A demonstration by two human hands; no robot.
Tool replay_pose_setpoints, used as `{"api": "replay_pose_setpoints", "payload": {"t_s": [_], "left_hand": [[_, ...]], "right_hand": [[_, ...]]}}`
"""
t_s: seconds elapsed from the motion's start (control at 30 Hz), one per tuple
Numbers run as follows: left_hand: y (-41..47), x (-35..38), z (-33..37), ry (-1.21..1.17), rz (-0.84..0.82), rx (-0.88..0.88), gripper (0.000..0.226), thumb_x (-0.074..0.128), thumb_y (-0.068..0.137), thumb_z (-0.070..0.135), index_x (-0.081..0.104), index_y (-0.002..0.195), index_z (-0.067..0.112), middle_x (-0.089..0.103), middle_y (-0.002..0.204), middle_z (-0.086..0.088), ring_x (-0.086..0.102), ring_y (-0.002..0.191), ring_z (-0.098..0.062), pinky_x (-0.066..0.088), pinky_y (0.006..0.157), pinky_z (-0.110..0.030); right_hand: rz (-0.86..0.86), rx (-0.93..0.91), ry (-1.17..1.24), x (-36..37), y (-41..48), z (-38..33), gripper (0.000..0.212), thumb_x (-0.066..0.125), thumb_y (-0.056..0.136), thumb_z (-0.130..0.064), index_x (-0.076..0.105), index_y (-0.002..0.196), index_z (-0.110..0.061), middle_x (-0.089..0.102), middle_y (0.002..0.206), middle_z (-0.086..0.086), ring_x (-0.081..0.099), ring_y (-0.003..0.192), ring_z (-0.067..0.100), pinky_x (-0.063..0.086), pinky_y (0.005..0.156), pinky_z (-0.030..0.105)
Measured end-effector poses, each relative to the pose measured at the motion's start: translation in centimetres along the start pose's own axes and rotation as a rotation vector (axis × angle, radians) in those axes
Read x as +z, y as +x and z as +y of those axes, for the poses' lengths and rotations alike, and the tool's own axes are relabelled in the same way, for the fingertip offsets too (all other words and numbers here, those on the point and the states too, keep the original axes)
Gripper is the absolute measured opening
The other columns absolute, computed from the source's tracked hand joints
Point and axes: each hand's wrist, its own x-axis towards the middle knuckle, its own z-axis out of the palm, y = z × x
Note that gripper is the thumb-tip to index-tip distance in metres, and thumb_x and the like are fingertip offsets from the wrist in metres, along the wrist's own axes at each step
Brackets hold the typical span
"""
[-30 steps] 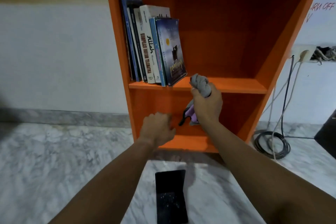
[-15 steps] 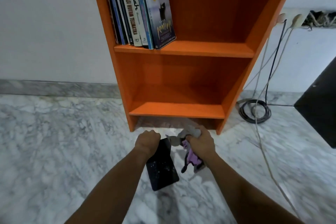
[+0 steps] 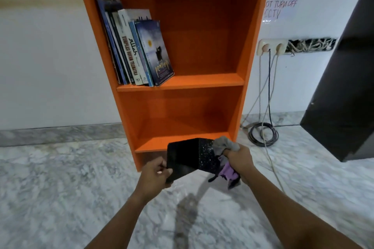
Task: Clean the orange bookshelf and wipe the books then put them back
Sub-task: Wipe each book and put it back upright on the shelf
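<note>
Grey-veined white marble floor point(image 3: 60, 198) fills the bottom of the frame, and both of my operator's bare forearms reach up from its lower edge. Just below centre, the left hand point(image 3: 154, 175) pinches the lower left corner of a thin black book with a glitter-speckled cover point(image 3: 190, 156), thumb on top and fingers curled underneath. The black book is lifted off the floor and tilted. At its right edge the right hand point(image 3: 239, 157) is fisted tightly round a bunched grey and purple cloth point(image 3: 224, 145), which touches the cover while a loose tail hangs below the fist.

Behind the hands stands the tall orange wooden bookshelf point(image 3: 249, 46); its bottom compartment holds nothing I can see. On the middle shelf, at upper left of centre, a row of upright paperback books point(image 3: 139, 50) leans left against the side wall.

I judge the main risk to be the one-corner grip: wiping pressure from the cloth could pivot the book out of the fingers onto the hard marble. Sliding it in beside the row could also tip the end book over to the right, where nothing props it. At right, a coil of dark and pale cables point(image 3: 263, 134) lies on the floor beneath a wall socket point(image 3: 272, 46), near enough to snag the hanging cloth.
</note>
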Motion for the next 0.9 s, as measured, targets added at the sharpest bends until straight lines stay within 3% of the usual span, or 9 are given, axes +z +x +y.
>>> {"api": "replay_pose_setpoints", "payload": {"t_s": [0.1,0.2,0.27,0.33,0.43,0.57,0.7,0.8,0.9], "left_hand": [[-1.6,-0.2,1.8,-0.328,-0.232,-0.193,0.032,0.071,0.091,0.038,0.069,0.107,0.010,0.073,0.111,-0.015,0.070,0.095,-0.040,0.054,0.092,-0.062],[-2.1,0.2,3.5,-0.810,-0.403,-0.327,0.071,0.040,0.088,0.077,0.068,0.131,0.026,0.066,0.134,-0.014,0.060,0.116,-0.040,0.049,0.100,-0.060],[-2.3,1.0,4.5,-0.862,-0.345,-0.302,0.074,0.039,0.087,0.075,0.071,0.127,0.021,0.067,0.132,-0.014,0.065,0.116,-0.037,0.054,0.093,-0.051],[-2.2,1.4,4.8,-0.801,-0.272,-0.279,0.068,0.060,0.079,0.070,0.071,0.127,0.023,0.069,0.129,-0.010,0.068,0.112,-0.039,0.057,0.086,-0.054],[-1.9,1.5,4.7,-0.789,-0.274,-0.298,0.069,0.074,0.072,0.066,0.070,0.128,0.027,0.066,0.134,-0.008,0.065,0.111,-0.047,0.049,0.095,-0.060],[-1.3,2.0,5.4,-0.811,-0.299,-0.320,0.070,0.064,0.078,0.072,0.066,0.131,0.027,0.063,0.138,-0.011,0.064,0.102,-0.047,0.051,0.081,-0.047],[-1.4,2.6,6.7,-0.788,-0.307,-0.356,0.069,0.064,0.079,0.071,0.067,0.129,0.023,0.067,0.131,-0.011,0.063,0.100,-0.040,0.052,0.071,-0.041],[-1.4,3.2,7.3,-0.788,-0.339,-0.293,0.065,0.061,0.084,0.066,0.069,0.124,0.016,0.064,0.123,-0.016,0.057,0.107,-0.032,0.046,0.079,-0.044],[-1.3,3.1,7.4,-0.783,-0.377,-0.236,0.062,0.053,0.090,0.065,0.068,0.128,0.018,0.065,0.129,-0.018,0.060,0.110,-0.030,0.049,0.084,-0.047]], "right_hand": [[0.004,-0.216,0.036,-1.4,-1.2,-3.0,0.026,0.062,0.089,0.002,0.066,0.068,-0.014,0.064,0.053,0.008,0.055,0.043,0.012,0.042,0.047,0.027],[-0.057,-0.397,0.079,-1.4,-2.0,-5.3,0.036,0.061,0.085,0.012,0.068,0.069,-0.019,0.066,0.065,0.006,0.057,0.053,0.004,0.051,0.058,0.028],[-0.160,-0.470,0.072,-0.9,-2.9,-6.5,0.028,0.060,0.086,0.014,0.074,0.083,-0.010,0.072,0.076,0.009,0.062,0.062,0.003,0.053,0.062,0.018],[-0.213,-0.520,0.101,-0.1,-4.1,-7.7,0.027,0.060,0.086,0.015,0.076,0.092,-0.006,0.075,0.083,0.009,0.065,0.070,0.004,0.055,0.066,0.017],[-0.191,-0.553,0.140,0.3,-4.9,-8.4,0.029,0.062,0.086,0.013,0.075,0.096,-0.011,0.076,0.088,0.002,0.068,0.076,0.004,0.053,0.068,0.013],[0.065,-0.548,0.106,1.0,-4.6,-8.3,0.033,0.065,0.087,-0.010,0.068,0.113,-0.031,0.070,0.106,-0.006,0.068,0.093,0.017,0.055,0.079,0.032],[0.335,-0.647,-0.068,2.0,-5.6,-8.3,0.053,0.070,0.087,-0.020,0.054,0.137,-0.028,0.045,0.128,0.000,0.052,0.109,0.012,0.042,0.090,0.023],[0.177,-0.939,-0.439,3.1,-5.4,-6.4,0.062,0.062,0.093,-0.025,0.041,0.152,-0.024,0.028,0.157,0.003,0.027,0.148,0.026,0.032,0.117,0.041],[-0.074,-1.115,-0.731,3.7,-5.2,-3.7,0.061,0.035,0.102,-0.030,0.019,0.161,-0.033,-0.003,0.171,-0.008,0.000,0.157,0.032,0.013,0.124,0.047]]}}
